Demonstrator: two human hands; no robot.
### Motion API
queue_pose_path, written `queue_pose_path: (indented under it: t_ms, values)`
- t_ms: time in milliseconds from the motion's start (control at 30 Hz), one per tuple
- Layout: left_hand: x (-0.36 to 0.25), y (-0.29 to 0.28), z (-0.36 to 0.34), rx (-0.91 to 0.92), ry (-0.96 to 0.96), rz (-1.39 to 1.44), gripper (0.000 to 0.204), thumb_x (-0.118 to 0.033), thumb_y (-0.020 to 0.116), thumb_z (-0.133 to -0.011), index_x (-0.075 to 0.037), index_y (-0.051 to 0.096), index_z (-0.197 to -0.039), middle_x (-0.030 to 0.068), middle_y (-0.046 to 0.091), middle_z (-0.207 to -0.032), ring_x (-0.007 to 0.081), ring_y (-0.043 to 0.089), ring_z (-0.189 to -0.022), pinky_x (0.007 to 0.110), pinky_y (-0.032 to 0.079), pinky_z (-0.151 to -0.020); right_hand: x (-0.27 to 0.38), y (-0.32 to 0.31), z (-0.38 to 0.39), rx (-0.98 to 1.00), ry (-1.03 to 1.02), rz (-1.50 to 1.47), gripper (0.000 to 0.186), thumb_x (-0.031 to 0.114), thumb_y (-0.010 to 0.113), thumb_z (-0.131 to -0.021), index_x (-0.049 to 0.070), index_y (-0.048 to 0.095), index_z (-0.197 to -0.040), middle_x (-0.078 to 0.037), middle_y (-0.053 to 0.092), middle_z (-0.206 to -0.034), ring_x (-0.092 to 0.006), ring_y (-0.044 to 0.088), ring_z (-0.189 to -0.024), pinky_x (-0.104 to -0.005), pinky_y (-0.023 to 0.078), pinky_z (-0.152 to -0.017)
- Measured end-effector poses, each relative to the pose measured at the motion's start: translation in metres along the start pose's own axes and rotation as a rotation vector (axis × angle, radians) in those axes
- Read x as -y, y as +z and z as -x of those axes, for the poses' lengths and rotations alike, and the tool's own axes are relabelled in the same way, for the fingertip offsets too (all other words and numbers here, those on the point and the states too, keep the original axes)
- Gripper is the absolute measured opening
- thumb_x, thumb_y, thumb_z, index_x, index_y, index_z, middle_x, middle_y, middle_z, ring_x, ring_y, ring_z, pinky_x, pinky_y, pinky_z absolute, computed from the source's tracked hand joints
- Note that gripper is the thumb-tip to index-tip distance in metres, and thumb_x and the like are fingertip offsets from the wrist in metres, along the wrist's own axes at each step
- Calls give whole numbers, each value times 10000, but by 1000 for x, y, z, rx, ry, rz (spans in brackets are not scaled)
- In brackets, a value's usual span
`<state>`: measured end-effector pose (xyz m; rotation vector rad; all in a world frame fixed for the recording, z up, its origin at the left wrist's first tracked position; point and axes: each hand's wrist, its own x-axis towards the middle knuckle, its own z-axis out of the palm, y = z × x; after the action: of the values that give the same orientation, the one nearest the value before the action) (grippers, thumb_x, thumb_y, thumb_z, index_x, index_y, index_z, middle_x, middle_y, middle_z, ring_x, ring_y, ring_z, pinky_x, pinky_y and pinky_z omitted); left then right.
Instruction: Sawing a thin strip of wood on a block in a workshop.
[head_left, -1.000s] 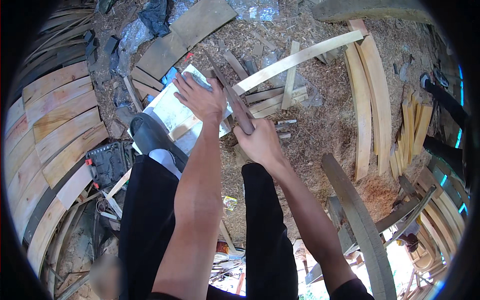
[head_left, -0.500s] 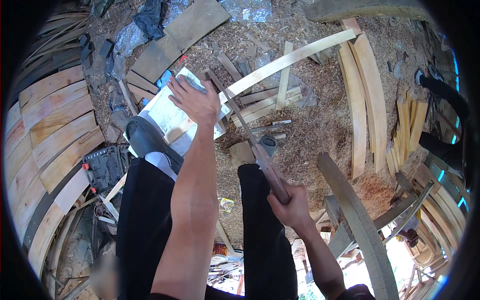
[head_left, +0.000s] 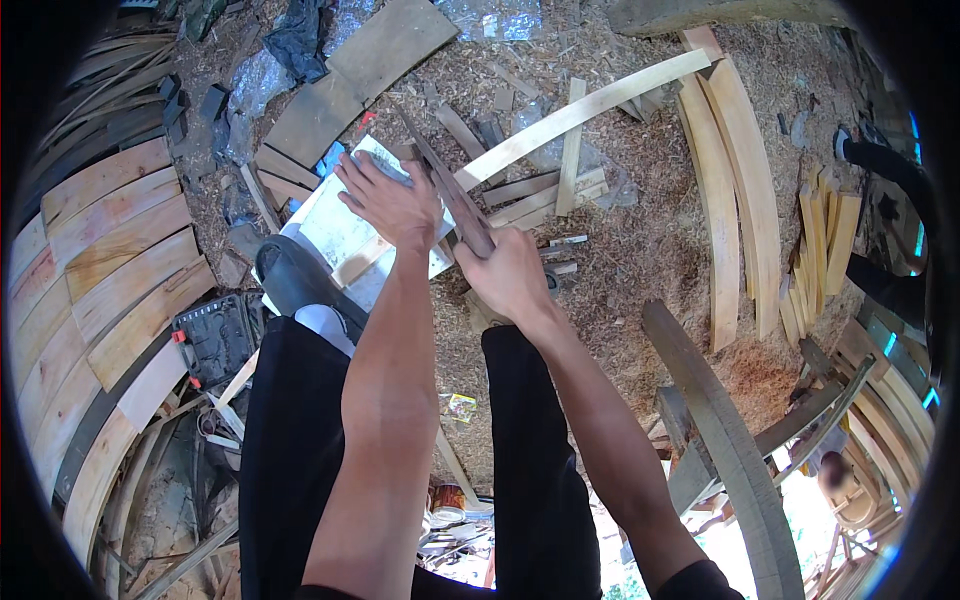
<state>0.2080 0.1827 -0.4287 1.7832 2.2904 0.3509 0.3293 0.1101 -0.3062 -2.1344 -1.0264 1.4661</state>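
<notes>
A long, pale, curved wooden strip (head_left: 590,108) runs from the far right down under my left hand (head_left: 395,200), and its near end (head_left: 362,262) shows at the other side. That hand presses down on it with fingers spread. Beneath lies a white, flat-topped slab (head_left: 325,222). Wrapped round the wooden handle of a hand saw (head_left: 458,200) is my right hand (head_left: 510,275), close beside the left. The saw's dark, narrow blade points away and crosses the strip just right of my left fingers; its teeth are too small to make out.
My dark shoe (head_left: 298,275) rests on the slab's near side. Curved planks (head_left: 735,190) lie at the right, beside a stack of short boards (head_left: 828,235). A thick beam (head_left: 715,430) rises near my right arm. An open black tool case (head_left: 215,340) sits left.
My right hand has moved forward and left, pushing the saw away across the strip until its handle is beside my left hand. The left hand stays in place.
</notes>
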Motion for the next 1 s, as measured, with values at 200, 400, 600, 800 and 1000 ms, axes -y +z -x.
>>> queue_pose_path:
  t_ms: [200, 400, 600, 800, 1000]
  values:
    - [1, -1, 2, -10, -14, -20, 668, -326, 495, -869, 51, 362, -1405, 237, 257, -1542, 369, 139, -1479, 546, 96, -1185, -22, -29, 94, -27, -66, -19, 239, 179, 668, -793, -60, 663, -784, -225, 575, -584, -341, 649, -573, -395, 493, -578]
    - [-1, 0, 3, -13, -5, -5, 671, -322, 499, -863, 56, 367, -1400, 243, 262, -1538, 372, 150, -1475, 550, 98, -1183, -37, -61, 147, 119, 137, -3, 215, 181, 704, -756, -20, 631, -733, -233, 619, -672, -415, 633, -628, -436, 514, -572]
    - [-3, 2, 1, -14, -8, -7, 667, -322, 499, -865, 56, 367, -1399, 244, 270, -1532, 374, 156, -1472, 550, 98, -1183, -29, -23, 59, 4, -98, -21, 222, 159, 681, -760, -48, 628, -700, -237, 578, -618, -374, 632, -575, -398, 477, -554]
    - [-3, -1, -1, -17, 5, 7, 664, -331, 494, -875, 53, 363, -1401, 236, 268, -1535, 372, 155, -1472, 553, 101, -1183, -16, -17, 34, 65, -6, -35, 273, 255, 672, -784, -13, 663, -731, -230, 644, -744, -445, 630, -733, -468, 524, -696]
    - [3, 1, 3, 6, -19, -20, 676, -338, 492, -879, 50, 350, -1415, 234, 255, -1543, 367, 145, -1476, 549, 97, -1186, -7, -44, 74, 74, -48, 37, 258, 224, 678, -774, -19, 631, -702, -228, 639, -740, -438, 632, -724, -476, 521, -673]
